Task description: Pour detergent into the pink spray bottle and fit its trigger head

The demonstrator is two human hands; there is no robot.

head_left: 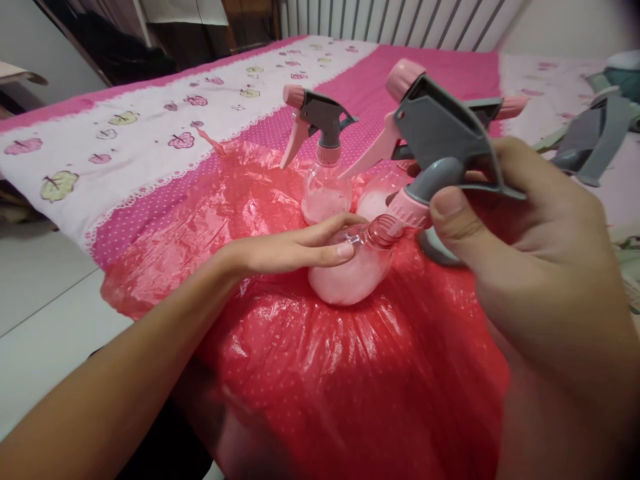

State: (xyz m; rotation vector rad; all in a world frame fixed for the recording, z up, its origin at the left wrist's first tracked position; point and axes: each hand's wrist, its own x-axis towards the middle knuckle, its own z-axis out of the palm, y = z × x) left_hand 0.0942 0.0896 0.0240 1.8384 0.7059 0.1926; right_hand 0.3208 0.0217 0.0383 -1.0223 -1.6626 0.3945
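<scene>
Step in hand: the fitting of a spray head [445,133] to a clear bottle [345,283], as we judge it; the bottle's mouth is uncapped and the pink collar [410,210] stands at it. The next move, we think, calls for lining collar and neck up straight, pressing lightly, then turning the collar while the bottle is kept from rolling.

Right hand [535,267]: closed around the grey back of the spray head, thumb near the collar, nozzle pointing up and away from the fingers.

Left hand [300,252]: thumb and forefinger parted, straddling the bottle's shoulder and holding it. The bottle leans on the red plastic sheet [320,367] under these fingers, mouth tipped towards the right thumb; whitish contents inside. We cannot quite tell whether collar and rim touch.

Beyond the left fingertips: one bottle [327,197], upright, with its own spray head fitted; beside it, another bottle [377,200], partly hidden by the right hand's load. Beneath all: a patterned bedspread [150,120].
</scene>
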